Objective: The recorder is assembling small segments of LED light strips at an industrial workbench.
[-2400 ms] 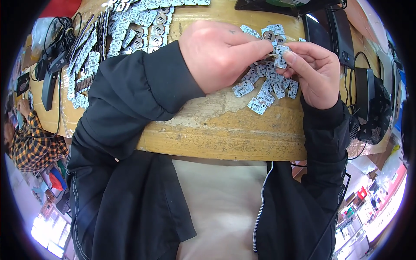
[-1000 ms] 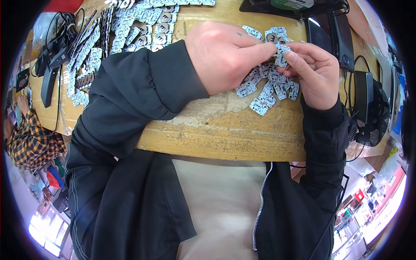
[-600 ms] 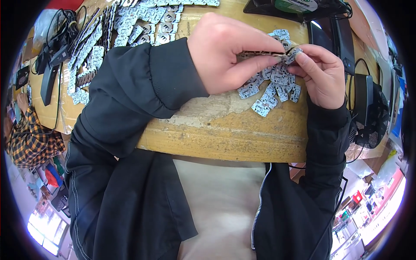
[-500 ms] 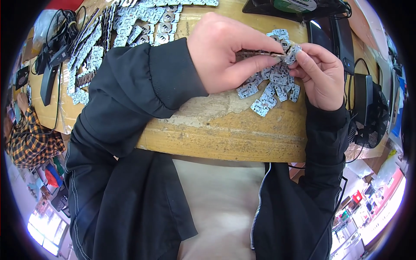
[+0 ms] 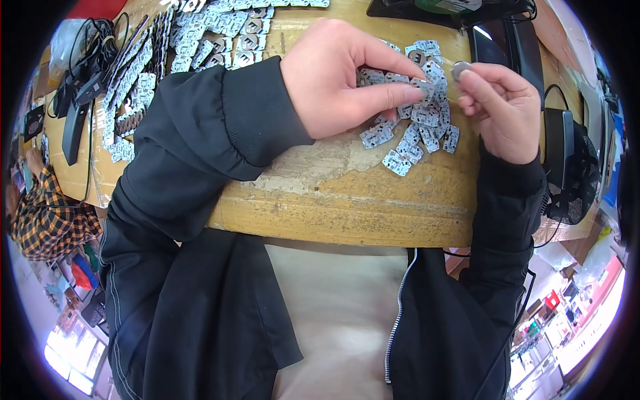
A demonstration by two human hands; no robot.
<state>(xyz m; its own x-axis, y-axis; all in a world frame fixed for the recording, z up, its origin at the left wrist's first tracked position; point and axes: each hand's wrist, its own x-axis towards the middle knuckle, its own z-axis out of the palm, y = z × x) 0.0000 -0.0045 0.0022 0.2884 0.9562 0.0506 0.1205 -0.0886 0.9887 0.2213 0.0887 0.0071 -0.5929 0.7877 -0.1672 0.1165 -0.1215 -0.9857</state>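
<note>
My left hand (image 5: pixel 340 80) reaches over a pile of small white circuit boards (image 5: pixel 430 117). Its thumb and forefinger pinch a circuit board (image 5: pixel 423 87) at the pile's upper part; whether that board belongs to a longer strip is partly hidden by the fingers. Just to the right, apart from it, my right hand (image 5: pixel 503 107) is closed, with a small grey round-edged piece (image 5: pixel 460 69) between thumb and forefinger. Its far side is hidden, so I cannot make out its exact kind.
Many strips of circuit boards (image 5: pixel 193 47), some showing round metal discs, lie at the far left. Black cables and adapters (image 5: pixel 77 120) are beyond them. A dark device (image 5: pixel 453 13) stands at the back right, a black mesh-covered object (image 5: pixel 577 173) at the right. Another person's checked sleeve (image 5: pixel 53 213) shows at left.
My hands have moved apart, the right going rightward with the small piece. The thin edge-on strip in my left hand has tilted, so a white board face now shows.
</note>
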